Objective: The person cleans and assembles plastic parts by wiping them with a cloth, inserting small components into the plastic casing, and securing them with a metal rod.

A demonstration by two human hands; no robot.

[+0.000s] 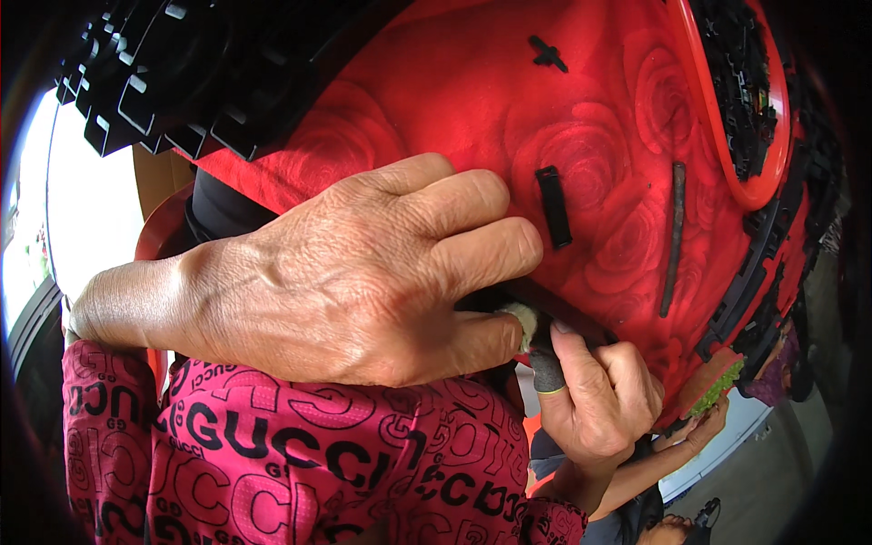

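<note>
My left hand (363,272) reaches across the middle, back upward, its fingers curled and the thumb bent beneath them. Between thumb and fingers it grips a black piece (486,298), mostly hidden by the hand. A pale, fuzzy bit (523,320) shows at the thumb tip. Just to the right, my right hand (604,400) is closed, pinching the dark strip-like piece (572,309) between thumb and forefinger. A dark grey finger sleeve (547,371) with a yellow edge covers that thumb. Whether both hands hold one and the same piece cannot be told.
Red rose-patterned cloth (454,91) lies beneath, bearing a short black bar (553,207), a thin dark stick (673,238) and a cross-shaped black piece (548,54). Black plastic parts (218,73) crowd the upper left. A red-rimmed container (758,195) holds black parts. Another person's hand (704,431) works lower right.
</note>
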